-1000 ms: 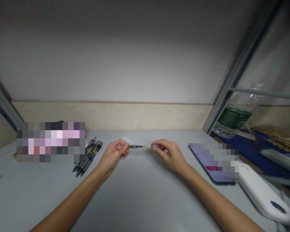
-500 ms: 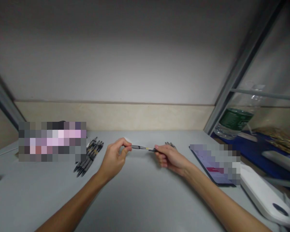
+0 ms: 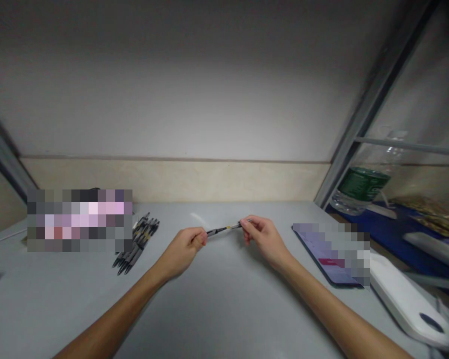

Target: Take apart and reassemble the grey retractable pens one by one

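Between my hands a slim grey and black pen (image 3: 224, 229) with a small yellow mark is held above the desk, its right end slightly higher. My left hand (image 3: 187, 249) is closed round its left end. The fingertips of my right hand (image 3: 261, 234) pinch the pen's right end, and part of it shows past the thumb. Left of my left hand, a pile of similar grey and black pens (image 3: 138, 244) lies slanted on the desk.
The grey desk (image 3: 209, 309) meets a wall behind. At the right lie a tablet-like device (image 3: 324, 262), partly blurred out, and a long white device (image 3: 407, 299). A water bottle (image 3: 362, 182) stands beyond the metal frame. A pixelated pink object (image 3: 82, 214) sits at the left.
My left hand has turned and lowered, its fingers now wrapped further round the pen. My right hand has risen slightly and moved its grip. The pen went from nearly level to tilted up rightward.
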`<state>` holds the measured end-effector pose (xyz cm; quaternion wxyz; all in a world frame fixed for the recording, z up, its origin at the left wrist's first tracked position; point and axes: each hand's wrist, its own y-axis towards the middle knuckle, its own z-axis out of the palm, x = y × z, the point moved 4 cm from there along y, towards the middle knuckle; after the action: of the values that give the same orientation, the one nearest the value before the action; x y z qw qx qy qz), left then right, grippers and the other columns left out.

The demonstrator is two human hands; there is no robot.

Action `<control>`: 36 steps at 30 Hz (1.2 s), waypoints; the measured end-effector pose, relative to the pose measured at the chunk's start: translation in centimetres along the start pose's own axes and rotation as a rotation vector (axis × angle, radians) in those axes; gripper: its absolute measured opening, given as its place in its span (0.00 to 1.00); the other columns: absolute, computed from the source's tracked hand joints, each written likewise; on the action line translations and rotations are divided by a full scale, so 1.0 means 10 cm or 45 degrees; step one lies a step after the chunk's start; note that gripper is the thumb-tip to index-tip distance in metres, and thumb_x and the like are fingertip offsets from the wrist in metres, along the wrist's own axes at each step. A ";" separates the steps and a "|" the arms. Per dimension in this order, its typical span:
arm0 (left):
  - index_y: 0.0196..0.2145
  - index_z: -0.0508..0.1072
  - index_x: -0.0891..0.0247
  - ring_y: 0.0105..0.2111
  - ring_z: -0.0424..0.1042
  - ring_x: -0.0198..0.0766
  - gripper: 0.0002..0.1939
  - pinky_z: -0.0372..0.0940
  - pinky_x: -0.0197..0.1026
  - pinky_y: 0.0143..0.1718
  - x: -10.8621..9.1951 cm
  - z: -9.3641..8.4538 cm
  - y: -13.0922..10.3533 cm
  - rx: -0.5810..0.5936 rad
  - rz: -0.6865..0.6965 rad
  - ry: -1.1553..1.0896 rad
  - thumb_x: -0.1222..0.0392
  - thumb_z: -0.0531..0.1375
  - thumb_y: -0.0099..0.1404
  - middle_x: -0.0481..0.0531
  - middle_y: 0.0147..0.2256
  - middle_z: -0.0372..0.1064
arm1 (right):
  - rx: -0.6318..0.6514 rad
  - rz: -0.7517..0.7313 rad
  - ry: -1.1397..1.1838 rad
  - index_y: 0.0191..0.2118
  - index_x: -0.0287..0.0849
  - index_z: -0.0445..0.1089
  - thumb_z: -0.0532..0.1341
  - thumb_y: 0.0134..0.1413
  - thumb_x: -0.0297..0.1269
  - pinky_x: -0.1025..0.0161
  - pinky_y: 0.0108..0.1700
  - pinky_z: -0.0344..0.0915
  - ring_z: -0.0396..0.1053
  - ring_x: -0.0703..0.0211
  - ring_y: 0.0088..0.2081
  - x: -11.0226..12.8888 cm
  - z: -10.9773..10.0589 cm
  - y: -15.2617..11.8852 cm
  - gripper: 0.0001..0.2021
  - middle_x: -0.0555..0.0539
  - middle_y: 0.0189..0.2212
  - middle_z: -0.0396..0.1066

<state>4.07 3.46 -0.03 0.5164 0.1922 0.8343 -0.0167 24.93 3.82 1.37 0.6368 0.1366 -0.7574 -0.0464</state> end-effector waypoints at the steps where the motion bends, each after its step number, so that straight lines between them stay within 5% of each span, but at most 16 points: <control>1: 0.20 0.63 0.62 0.20 0.52 0.33 0.17 0.45 0.34 0.22 -0.02 -0.01 -0.01 -0.050 0.019 0.056 0.51 0.52 0.62 0.43 0.18 0.52 | -0.020 0.001 -0.028 0.25 0.40 0.65 0.57 0.54 0.50 0.66 0.25 0.56 0.59 0.64 0.19 0.00 0.01 -0.01 0.17 0.53 0.16 0.62; 12: 0.22 0.65 0.61 0.23 0.61 0.36 0.15 0.50 0.37 0.28 -0.19 0.06 -0.06 -0.272 0.195 0.378 0.58 0.50 0.65 0.46 0.20 0.60 | -0.190 0.078 0.177 0.20 0.42 0.61 0.59 0.52 0.51 0.66 0.22 0.56 0.57 0.65 0.18 -0.01 0.03 -0.04 0.19 0.53 0.15 0.59; 18: 0.32 0.69 0.61 0.33 0.65 0.39 0.10 0.57 0.39 0.36 -0.31 0.23 -0.13 -0.066 0.403 0.465 0.54 0.52 0.65 0.50 0.29 0.66 | -0.317 0.043 0.511 0.37 0.43 0.68 0.60 0.51 0.50 0.65 0.33 0.66 0.67 0.59 0.36 0.13 0.10 0.09 0.15 0.46 0.35 0.68; 21: 0.37 0.68 0.61 0.36 0.65 0.41 0.11 0.58 0.41 0.40 -0.28 0.16 -0.11 -0.146 0.415 0.577 0.52 0.52 0.65 0.51 0.32 0.67 | -0.262 0.076 0.799 0.40 0.47 0.64 0.57 0.54 0.49 0.66 0.30 0.65 0.65 0.64 0.25 0.30 0.13 0.20 0.13 0.53 0.26 0.64; 25: 0.34 0.68 0.63 0.39 0.64 0.43 0.13 0.58 0.45 0.44 -0.16 -0.11 -0.04 -0.390 0.270 0.927 0.54 0.48 0.67 0.54 0.35 0.67 | -0.160 0.199 1.221 0.27 0.44 0.59 0.50 0.56 0.50 0.72 0.14 0.46 0.43 0.69 0.13 0.54 0.16 0.32 0.15 0.59 0.13 0.46; 28: 0.37 0.69 0.63 0.43 0.62 0.48 0.14 0.58 0.48 0.44 -0.05 -0.30 -0.01 -0.486 0.056 1.242 0.54 0.49 0.66 0.57 0.39 0.67 | -0.100 0.264 1.365 0.20 0.43 0.52 0.47 0.56 0.44 0.71 0.13 0.34 0.34 0.69 0.12 0.68 0.20 0.36 0.17 0.59 0.11 0.39; 32: 0.42 0.69 0.65 0.46 0.60 0.55 0.17 0.58 0.52 0.42 0.04 -0.45 -0.03 -0.504 -0.174 1.501 0.52 0.48 0.64 0.62 0.42 0.65 | -0.034 0.219 1.407 0.18 0.43 0.49 0.47 0.53 0.39 0.71 0.13 0.32 0.31 0.69 0.13 0.88 0.28 0.35 0.15 0.59 0.11 0.37; 36: 0.45 0.68 0.66 0.48 0.59 0.57 0.20 0.58 0.57 0.42 0.11 -0.53 -0.04 -0.507 -0.325 1.572 0.52 0.48 0.63 0.65 0.45 0.63 | 0.056 0.212 1.415 0.19 0.44 0.50 0.47 0.54 0.46 0.71 0.13 0.35 0.32 0.69 0.14 1.03 0.35 0.33 0.17 0.59 0.12 0.38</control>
<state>-1.06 4.60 1.44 -0.0372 -0.0331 0.9805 0.1900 19.43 3.86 11.28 0.9386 0.0935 -0.3170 0.0986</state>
